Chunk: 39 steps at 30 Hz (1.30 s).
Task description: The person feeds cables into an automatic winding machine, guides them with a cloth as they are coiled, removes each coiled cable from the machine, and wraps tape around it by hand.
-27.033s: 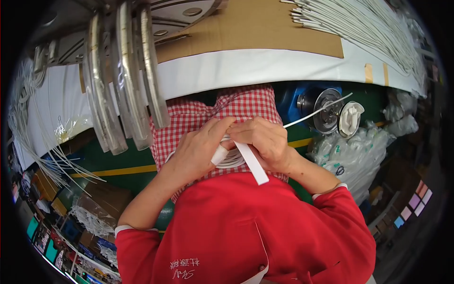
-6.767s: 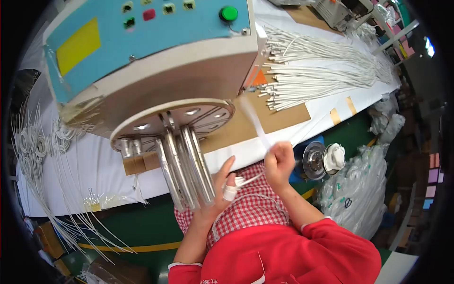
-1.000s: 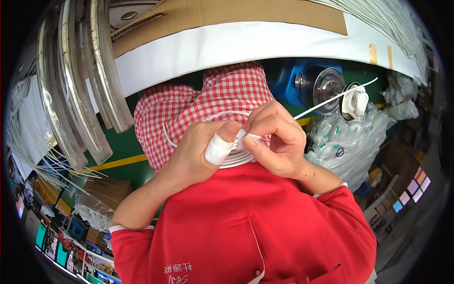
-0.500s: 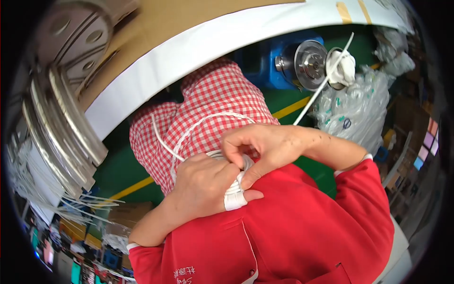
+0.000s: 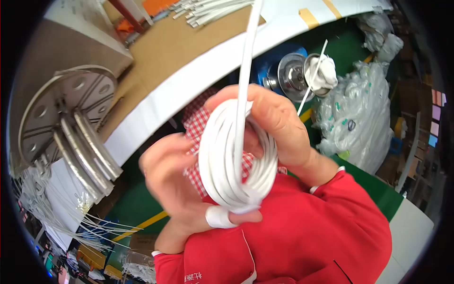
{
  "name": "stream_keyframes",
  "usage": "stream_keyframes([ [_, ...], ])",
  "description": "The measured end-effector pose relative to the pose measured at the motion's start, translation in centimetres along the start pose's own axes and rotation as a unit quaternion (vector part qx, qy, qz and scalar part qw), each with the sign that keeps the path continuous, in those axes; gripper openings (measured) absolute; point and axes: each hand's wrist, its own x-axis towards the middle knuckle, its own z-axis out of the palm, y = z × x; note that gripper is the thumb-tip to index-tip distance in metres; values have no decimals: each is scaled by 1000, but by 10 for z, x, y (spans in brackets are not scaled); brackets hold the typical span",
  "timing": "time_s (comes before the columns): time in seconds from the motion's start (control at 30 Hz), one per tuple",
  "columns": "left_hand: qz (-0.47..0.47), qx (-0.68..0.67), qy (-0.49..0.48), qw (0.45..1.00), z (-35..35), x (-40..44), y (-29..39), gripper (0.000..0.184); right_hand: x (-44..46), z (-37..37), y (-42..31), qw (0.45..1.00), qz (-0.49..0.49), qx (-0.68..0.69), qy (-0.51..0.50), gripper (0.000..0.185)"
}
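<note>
A coil of white cable (image 5: 220,156) is held up in front of the chest, with one straight cable end rising past the top of the view. My right hand (image 5: 279,128) grips the coil's upper right side, its fingers wrapped over the ring. White tape or a band wraps the coil's bottom. Beside the coil's lower left is my left hand (image 5: 179,177), blurred, with its fingers spread; its thumb, wrapped in white tape (image 5: 218,217), lies at the coil's bottom edge. A red checked cloth (image 5: 196,128) shows behind the hands.
A machine with a round metal plate (image 5: 71,94) and metal tubes (image 5: 80,156) stands at the left. Cut white cables (image 5: 213,12) lie on cardboard (image 5: 165,57). At the right are a metal disc device (image 5: 293,75) and clear plastic bags (image 5: 354,118). Loose cables (image 5: 61,213) hang lower left.
The coil has been raised from the lap towards the camera. My left hand has opened its fingers, and my right hand now grips the coil's upper right side. The view has shifted.
</note>
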Motion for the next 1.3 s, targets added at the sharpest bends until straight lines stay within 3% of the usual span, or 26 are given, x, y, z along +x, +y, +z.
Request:
stream_keyframes([
  [0.03,-96,-130,-16,987,3,-1,-3,106,4,4,7,998,-57,12,31,38],
  [0.07,-242,-283,-17,928,2,0,6,87,9,13,16,995,-75,33,58,34],
  [0.1,-122,-335,-125,926,1,3,-16,51,9,25,18,994,-77,49,58,31],
  [0.17,-163,-409,-50,896,3,-2,-16,28,12,36,25,993,-79,72,47,29],
  [0.27,-261,-421,55,867,0,1,-14,27,19,36,41,994,-78,64,40,30],
  [0.3,-252,-472,58,843,-2,-9,-37,18,20,41,46,994,-79,45,56,31],
  [0.33,-321,-457,154,815,3,-5,-38,14,17,52,44,989,-80,-51,111,36],
  [0.37,-385,-440,248,773,9,-1,-38,10,13,58,49,984,-97,-105,102,40],
  [0.43,-393,-415,127,811,-5,-23,-69,10,13,61,74,953,-192,-227,56,42],
  [0.57,-325,-504,107,793,9,-49,-111,14,9,55,73,912,-143,-384,27,48],
  [0.6,-360,-504,156,770,14,-55,-111,14,8,57,83,877,-240,-415,21,51],
  [0.63,-393,-501,206,743,18,-53,-103,13,4,59,87,873,-230,-430,1,50],
  [0.7,-362,-516,204,749,21,-70,-121,8,-2,63,91,861,-214,-460,-37,47],
  [0.73,-355,-505,200,761,18,-67,-115,8,1,62,89,868,-218,-444,-39,46],
  [0.77,-366,-459,190,787,13,-68,-106,10,3,62,89,910,-196,-365,-33,44],
  [0.83,-413,-190,87,886,-7,-57,-88,24,3,62,77,981,-91,-167,-27,38],
  [0.87,-399,-306,118,856,-12,-47,-61,30,1,63,65,999,-14,-44,-7,34],
  [0.9,-380,-417,144,813,-16,-40,-42,36,5,65,52,999,20,-27,28,28],
  [0.93,-258,-546,2,797,-28,-49,-61,43,10,55,49,992,72,101,13,26],
  [1.0,-235,-593,-28,769,-29,-41,-38,45,19,34,54,934,177,309,-13,25],
  [1.13,-268,-643,22,717,-19,-43,-29,39,12,50,51,970,133,199,32,23],
  [1.23,-292,-574,70,762,-17,-49,-27,37,-1,62,54,992,56,102,44,21],
  [1.27,-305,-556,95,767,-15,-53,-29,23,-4,64,54,996,39,74,37,21],
  [1.3,-295,-553,103,772,-16,-53,-28,25,-8,70,55,998,25,28,47,23],
])
